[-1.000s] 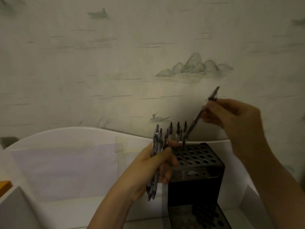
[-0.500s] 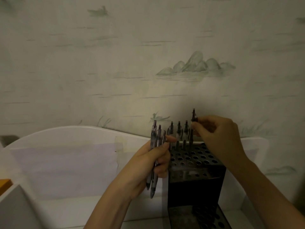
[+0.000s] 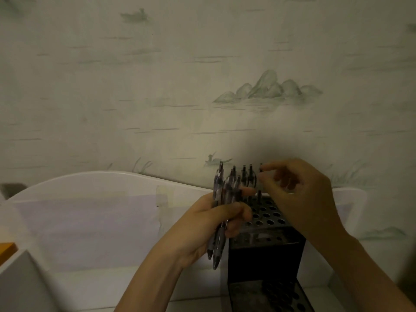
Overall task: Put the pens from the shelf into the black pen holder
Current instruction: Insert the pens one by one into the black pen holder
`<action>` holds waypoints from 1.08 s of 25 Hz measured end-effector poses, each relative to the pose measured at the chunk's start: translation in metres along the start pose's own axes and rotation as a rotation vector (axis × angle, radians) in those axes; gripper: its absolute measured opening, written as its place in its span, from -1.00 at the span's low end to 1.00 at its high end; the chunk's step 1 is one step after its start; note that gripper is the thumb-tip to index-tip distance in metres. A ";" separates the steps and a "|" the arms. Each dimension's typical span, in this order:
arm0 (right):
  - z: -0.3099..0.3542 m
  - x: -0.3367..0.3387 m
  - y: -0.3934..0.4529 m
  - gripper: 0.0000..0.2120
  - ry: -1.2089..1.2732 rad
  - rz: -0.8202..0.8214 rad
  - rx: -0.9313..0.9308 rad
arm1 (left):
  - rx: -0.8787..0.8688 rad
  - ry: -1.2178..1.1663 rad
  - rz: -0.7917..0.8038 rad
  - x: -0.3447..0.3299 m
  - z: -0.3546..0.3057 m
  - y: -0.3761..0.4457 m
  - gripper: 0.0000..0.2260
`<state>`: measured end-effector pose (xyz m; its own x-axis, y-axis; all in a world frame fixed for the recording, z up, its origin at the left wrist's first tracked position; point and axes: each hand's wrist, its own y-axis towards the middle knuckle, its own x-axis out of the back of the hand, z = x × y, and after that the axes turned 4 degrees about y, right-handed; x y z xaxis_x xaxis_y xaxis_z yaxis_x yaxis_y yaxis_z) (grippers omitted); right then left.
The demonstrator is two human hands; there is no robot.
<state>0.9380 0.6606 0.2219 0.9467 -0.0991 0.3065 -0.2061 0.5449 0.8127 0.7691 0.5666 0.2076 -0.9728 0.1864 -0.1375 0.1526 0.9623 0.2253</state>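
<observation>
The black pen holder (image 3: 265, 260) stands on the white shelf, its perforated top facing up. Several pens (image 3: 247, 176) stand upright in its back row of holes. My left hand (image 3: 209, 226), just left of the holder, grips a bundle of pens (image 3: 219, 221) whose tips hang below the fist. My right hand (image 3: 299, 194) hovers over the holder's top. Its thumb and forefinger pinch the top of one pen (image 3: 259, 195) that stands in a back hole. My right hand hides the holder's right rear part.
A white curved back board (image 3: 90, 183) with a taped paper sheet (image 3: 90, 221) rises behind the shelf. Patterned wallpaper covers the wall behind. An orange object (image 3: 6, 248) sits at the far left edge, beside a white panel (image 3: 20, 284).
My right hand brought a tilted pen down from the upper right and stood it upright in a back hole of the holder, sinking it lower. My left hand stayed put with its bundle.
</observation>
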 end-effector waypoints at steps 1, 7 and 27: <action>0.009 0.000 -0.002 -0.83 0.078 0.072 0.011 | -0.011 0.033 0.007 -0.001 -0.001 0.001 -0.77; 0.022 0.002 0.002 -0.85 0.469 0.253 -0.312 | -0.039 0.104 0.013 -0.007 -0.002 0.000 -0.87; -0.013 0.021 0.038 -0.81 -0.040 -0.034 -0.090 | 0.089 0.101 -0.179 0.000 -0.003 -0.019 -0.73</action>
<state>0.9534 0.6896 0.2526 0.9418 -0.1509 0.3005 -0.1492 0.6134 0.7756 0.7655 0.5479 0.2057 -0.9976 -0.0058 -0.0689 -0.0140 0.9928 0.1193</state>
